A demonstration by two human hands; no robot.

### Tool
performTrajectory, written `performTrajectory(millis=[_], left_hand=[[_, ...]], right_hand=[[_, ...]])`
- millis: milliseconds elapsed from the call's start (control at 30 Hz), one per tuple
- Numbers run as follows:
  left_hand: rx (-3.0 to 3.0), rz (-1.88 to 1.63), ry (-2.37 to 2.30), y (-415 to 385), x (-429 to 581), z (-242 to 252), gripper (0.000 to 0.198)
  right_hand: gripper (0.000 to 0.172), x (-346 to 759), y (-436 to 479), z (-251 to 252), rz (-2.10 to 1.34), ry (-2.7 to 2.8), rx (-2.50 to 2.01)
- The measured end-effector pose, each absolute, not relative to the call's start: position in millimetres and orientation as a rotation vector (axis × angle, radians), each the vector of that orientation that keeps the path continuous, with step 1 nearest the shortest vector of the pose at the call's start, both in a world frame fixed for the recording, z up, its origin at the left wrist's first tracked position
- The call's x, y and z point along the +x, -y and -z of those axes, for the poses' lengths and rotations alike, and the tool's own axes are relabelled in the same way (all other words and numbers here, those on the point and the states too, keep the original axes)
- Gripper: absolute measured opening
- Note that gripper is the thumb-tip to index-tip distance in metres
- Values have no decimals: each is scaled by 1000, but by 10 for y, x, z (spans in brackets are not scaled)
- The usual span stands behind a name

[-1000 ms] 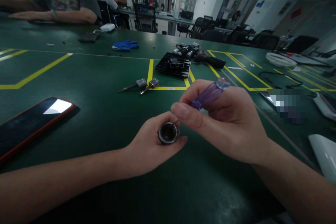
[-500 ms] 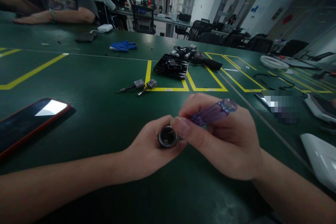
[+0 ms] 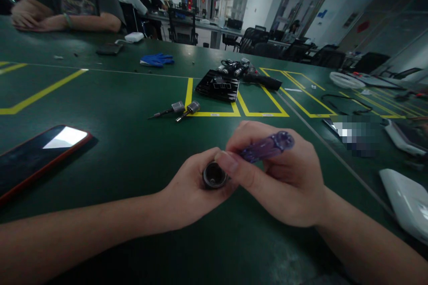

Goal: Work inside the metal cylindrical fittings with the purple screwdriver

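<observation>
My left hand (image 3: 190, 191) is closed around a dark, hollow cylindrical part (image 3: 214, 175), whose round open end faces up toward me. Inside that opening a small pale detail shows, too dim to name. A screwdriver (image 3: 267, 146) with a see-through purple handle is pinched between the thumb and fingers of my right hand (image 3: 287, 182). Its handle slants up to the right, and the thumb sits right at the cylinder's rim. The screwdriver's tip is hidden behind my fingers, so I cannot tell whether it is inside the cylinder.
Beyond my hands lie two grey motor-like parts with shafts (image 3: 178, 107), a black panel (image 3: 217, 85), a bundle of cables (image 3: 236, 67) and a blue glove (image 3: 157, 59). A phone (image 3: 33, 153) is at left, a white device (image 3: 406, 202) at right. A person (image 3: 80, 9) sits across the green table.
The screwdriver handle has shifted slightly left and down with my right hand. Its shaft, visible at the opening before, is now hidden. The person opposite has brought their hands together.
</observation>
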State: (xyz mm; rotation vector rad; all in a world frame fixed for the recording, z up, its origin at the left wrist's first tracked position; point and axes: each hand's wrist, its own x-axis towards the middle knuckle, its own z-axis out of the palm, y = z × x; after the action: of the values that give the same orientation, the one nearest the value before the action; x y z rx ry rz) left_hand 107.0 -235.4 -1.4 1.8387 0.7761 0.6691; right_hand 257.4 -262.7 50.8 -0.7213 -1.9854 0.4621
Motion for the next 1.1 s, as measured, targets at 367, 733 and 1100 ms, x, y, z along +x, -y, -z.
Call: performTrajectory(millis=[367,733,1100], left_hand=[[1816,-664,-788,2369,1043,33,19],[1789,-643,-815,2385,1039,42,22],[1802,-653,-794,2380,1045,48,20]], right_hand=[[14,2583,2661,-556,-435,1925,-744],[13,2605,2668,-519,-512,1902,-763],[13,2588,2662,-545,-496,1924,-764]])
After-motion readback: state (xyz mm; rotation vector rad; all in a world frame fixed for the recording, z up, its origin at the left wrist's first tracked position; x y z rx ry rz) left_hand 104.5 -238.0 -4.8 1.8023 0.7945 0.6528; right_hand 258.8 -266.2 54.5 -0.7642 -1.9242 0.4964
